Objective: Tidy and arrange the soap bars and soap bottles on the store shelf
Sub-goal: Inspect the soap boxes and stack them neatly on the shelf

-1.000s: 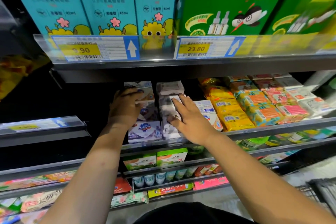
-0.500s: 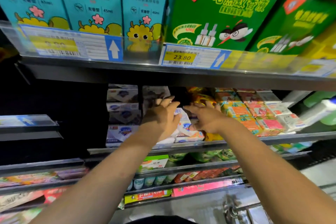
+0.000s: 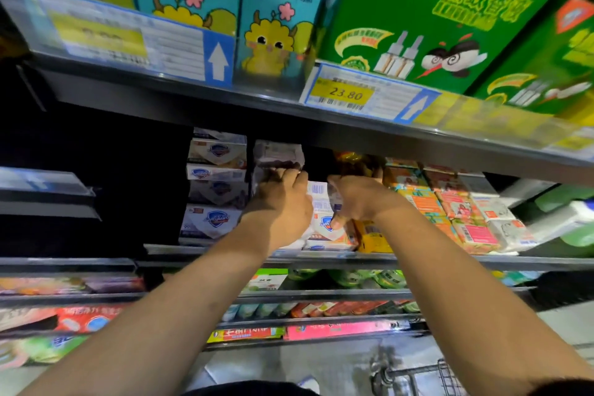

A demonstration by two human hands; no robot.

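Note:
White soap-bar boxes with a blue shield logo stand stacked on the middle shelf (image 3: 225, 249); one stack (image 3: 217, 190) at the left, another white soap box stack (image 3: 321, 219) between my hands. My left hand (image 3: 283, 199) reaches into the middle stack, its fingers curled over the top of a pale wrapped soap pack (image 3: 278, 154). My right hand (image 3: 356, 199) grips the white boxes from the right side, thumb on the front of one box. The fingertips of both hands are hidden behind the packs.
Yellow and orange soap packs (image 3: 450, 209) fill the shelf to the right. Teal boxes (image 3: 273, 10) and green boxes (image 3: 427, 16) sit on the shelf above, behind a price rail (image 3: 347, 96). Lower shelves hold more packaged goods. A cart basket (image 3: 418, 376) stands at floor level.
My left hand left the leftmost stack and moved right to the middle stack. My right hand shifted right and gripped the boxes' side. The view tilted upward and closer.

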